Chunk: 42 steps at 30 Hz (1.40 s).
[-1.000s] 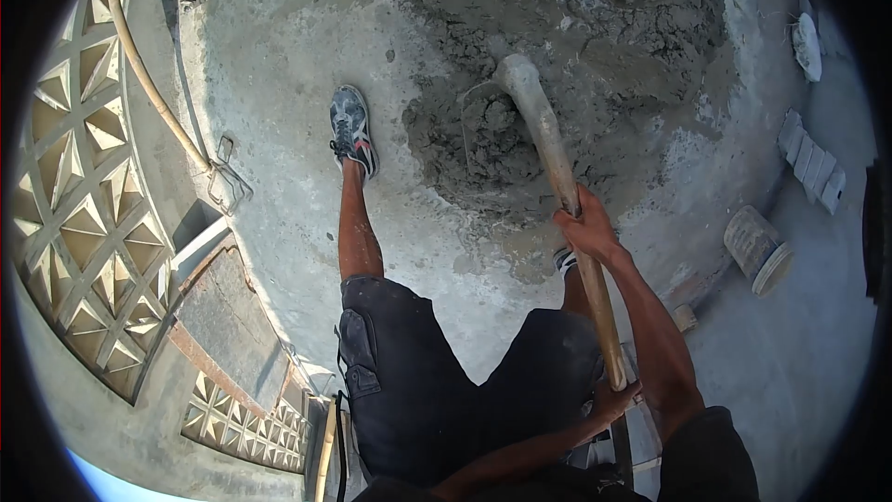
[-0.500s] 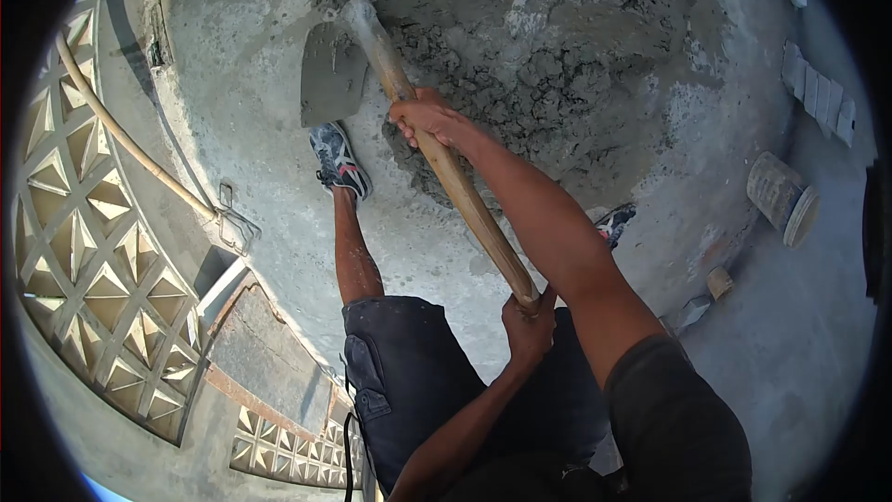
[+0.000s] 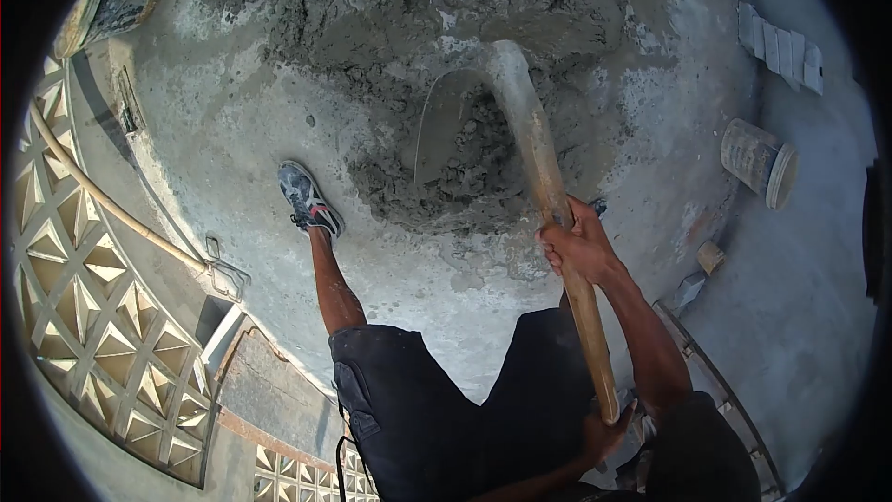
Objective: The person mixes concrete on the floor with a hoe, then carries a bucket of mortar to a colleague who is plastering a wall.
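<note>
Remotely, I see the right grip [image 3: 578, 244] clamped on the hoe [image 3: 536, 140] at three o'clock, left grip [image 3: 602, 437] round its butt at five, apparently for leverage over wet mortar [image 3: 372, 42] at twelve.

Bare floor [image 3: 223, 121] left of the frame's centre leaves room around 1 shoe [image 3: 309, 197]; the slanting hoe handle [image 3: 543, 154] and grey heap [image 3: 372, 33] obstruct centre and top, 1 bucket [image 3: 751, 156] the right.
</note>
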Tool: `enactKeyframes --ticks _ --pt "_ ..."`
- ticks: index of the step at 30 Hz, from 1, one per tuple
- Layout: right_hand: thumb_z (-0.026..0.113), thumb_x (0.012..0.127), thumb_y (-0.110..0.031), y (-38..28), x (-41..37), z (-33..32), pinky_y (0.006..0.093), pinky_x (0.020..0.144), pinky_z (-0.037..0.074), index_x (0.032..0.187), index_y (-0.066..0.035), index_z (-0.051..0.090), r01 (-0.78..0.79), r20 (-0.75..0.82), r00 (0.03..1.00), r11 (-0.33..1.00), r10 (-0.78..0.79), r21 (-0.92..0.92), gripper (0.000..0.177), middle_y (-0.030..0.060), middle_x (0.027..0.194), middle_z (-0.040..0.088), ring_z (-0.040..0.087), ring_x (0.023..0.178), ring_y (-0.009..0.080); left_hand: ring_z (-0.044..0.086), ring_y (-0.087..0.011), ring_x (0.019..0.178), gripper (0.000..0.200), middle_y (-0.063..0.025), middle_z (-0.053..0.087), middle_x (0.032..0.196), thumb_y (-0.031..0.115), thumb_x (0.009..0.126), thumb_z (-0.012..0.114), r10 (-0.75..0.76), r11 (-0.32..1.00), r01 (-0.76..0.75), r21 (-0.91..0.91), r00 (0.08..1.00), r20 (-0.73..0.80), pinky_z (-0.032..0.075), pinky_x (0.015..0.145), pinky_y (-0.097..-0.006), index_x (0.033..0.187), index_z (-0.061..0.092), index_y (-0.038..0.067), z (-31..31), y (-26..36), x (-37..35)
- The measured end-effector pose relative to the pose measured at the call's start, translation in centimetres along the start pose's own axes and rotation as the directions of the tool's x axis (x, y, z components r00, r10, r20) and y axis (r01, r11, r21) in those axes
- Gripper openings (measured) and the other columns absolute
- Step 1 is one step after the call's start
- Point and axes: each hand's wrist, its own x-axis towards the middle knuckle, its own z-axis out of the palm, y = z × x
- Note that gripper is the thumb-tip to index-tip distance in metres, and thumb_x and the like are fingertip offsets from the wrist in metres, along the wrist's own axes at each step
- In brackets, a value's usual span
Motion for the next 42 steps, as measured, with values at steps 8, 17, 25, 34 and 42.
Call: enactKeyframes --ticks 8,17,25,34,42 --pt "0.061 0.081 -0.006 -12.2 5.7 -0.7 0.0299 0.038 0.042 0.088 0.0 0.046 0.556 -0.589 0.634 0.825 -0.502 -0.104 0.018 0.0062 0.062 0.05 0.048 0.044 0.0115 0.057 -0.0159 0.051 0.038 -0.0093 0.06 0.059 0.036 0.079 0.079 0.398 0.906 -0.378 0.189 0.914 -0.078 0.045 0.052 -0.0308 0.079 0.063 0.001 -19.0 7.8 18.1" --pt "0.062 0.082 -0.016 5.2 16.7 5.6 0.0436 0.071 0.053 0.11 0.006 0.048 0.069 -0.507 0.83 0.945 -0.233 -0.321 0.038 0.0255 0.095 0.064 0.068 0.083 0.0358 0.051 -0.0099 0.05 0.043 -0.0032 0.055 0.055 0.034 0.075 0.083 0.014 0.97 0.021 0.244 0.99 -0.141 0.042 0.048 -0.0301 0.065 0.056 0.002 -22.6 -1.6 13.8" --pt "0.05 0.084 0.006 2.0 4.3 6.4 0.031 0.037 0.044 0.095 -0.002 0.044 0.482 -0.562 0.772 0.849 -0.295 0.217 0.015 0.0047 0.062 0.049 0.049 0.041 0.013 0.069 -0.0315 0.066 0.023 -0.0154 0.068 0.069 0.026 0.073 0.076 0.293 0.849 -0.137 0.51 0.926 -0.238 0.052 0.058 -0.0385 0.079 0.07 0.005 -27.0 -6.6 14.9" --pt "0.059 0.083 -0.011 -3.7 20.4 6.6 0.043 0.067 0.055 0.109 0.005 0.043 0.2 -0.449 0.81 0.898 -0.376 -0.391 0.035 0.0218 0.09 0.061 0.067 0.079 0.032 0.038 -0.0079 0.042 0.044 0.0027 0.044 0.048 0.023 0.075 0.083 0.034 0.997 -0.026 0.066 0.991 -0.133 0.034 0.043 -0.0294 0.054 0.045 0.012 -23.4 2.9 21.3" --pt "0.06 0.083 -0.007 7.4 10.1 5.1 0.0355 0.052 0.05 0.111 0.003 0.045 0.203 -0.413 0.892 0.979 -0.181 0.01 0.033 0.0147 0.081 0.058 0.063 0.063 0.021 0.071 -0.0306 0.068 0.033 -0.0187 0.068 0.069 0.03 0.073 0.078 0.01 0.843 0.16 0.514 0.95 -0.313 0.053 0.06 -0.0404 0.077 0.068 -0.001 -22.7 -7.1 12.5"
